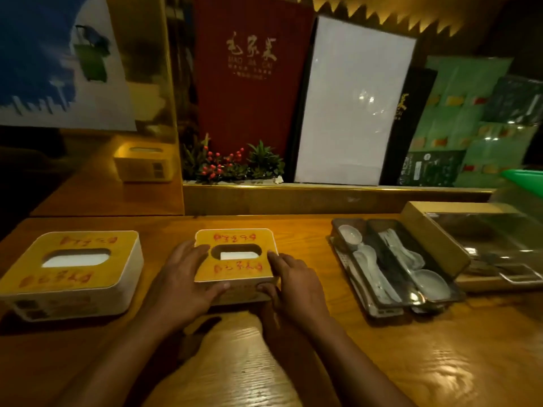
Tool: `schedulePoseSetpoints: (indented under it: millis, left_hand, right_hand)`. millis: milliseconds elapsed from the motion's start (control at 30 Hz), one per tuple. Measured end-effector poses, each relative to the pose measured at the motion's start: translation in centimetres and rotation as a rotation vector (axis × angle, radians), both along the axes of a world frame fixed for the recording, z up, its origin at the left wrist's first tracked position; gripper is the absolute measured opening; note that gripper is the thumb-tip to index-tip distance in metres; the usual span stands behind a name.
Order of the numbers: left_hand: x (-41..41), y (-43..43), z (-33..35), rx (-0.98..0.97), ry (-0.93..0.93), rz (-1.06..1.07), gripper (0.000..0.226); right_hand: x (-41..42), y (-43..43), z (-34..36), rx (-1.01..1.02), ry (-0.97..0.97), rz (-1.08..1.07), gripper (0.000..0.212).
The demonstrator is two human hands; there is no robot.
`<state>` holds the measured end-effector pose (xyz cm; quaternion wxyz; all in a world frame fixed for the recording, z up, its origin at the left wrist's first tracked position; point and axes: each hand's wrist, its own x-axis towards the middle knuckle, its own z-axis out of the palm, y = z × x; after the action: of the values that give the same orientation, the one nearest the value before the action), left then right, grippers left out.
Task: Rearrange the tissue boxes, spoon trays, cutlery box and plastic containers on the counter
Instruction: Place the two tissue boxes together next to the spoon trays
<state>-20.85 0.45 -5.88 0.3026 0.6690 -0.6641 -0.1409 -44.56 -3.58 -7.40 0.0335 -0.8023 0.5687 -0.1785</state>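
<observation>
A white tissue box with a yellow lid and red writing (235,271) sits in the middle of the wooden counter (440,348). My left hand (182,286) grips its left side and my right hand (293,286) grips its right front corner. A second, larger-looking tissue box (70,271) stands at the left. To the right lie two dark spoon trays (390,265) side by side, holding white ceramic spoons. Beyond them is a cutlery box (435,233) with a wooden frame and a clear lid (493,233).
A raised ledge (323,198) runs along the back with a small plant with red berries (232,165), a red menu (249,71) and a white board (352,104). A mirror at the left reflects a tissue box (144,163). A green plastic container (526,177) shows at the far right.
</observation>
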Motion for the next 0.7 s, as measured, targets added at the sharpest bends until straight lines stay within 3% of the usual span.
schedulePoseSetpoints:
  millis: [300,700]
  left_hand:
    - [-9.4,-5.4,-1.8,0.025,0.322,-0.112,0.074]
    - [-14.0,-9.7,-1.4,0.096,0.339,-0.092,0.076]
  right_hand:
    - [-9.3,-3.6,1.7,-0.006,-0.055,-0.204,0.056]
    - [-12.5,-5.8,1.3,0.011,-0.153,-0.333,0.063]
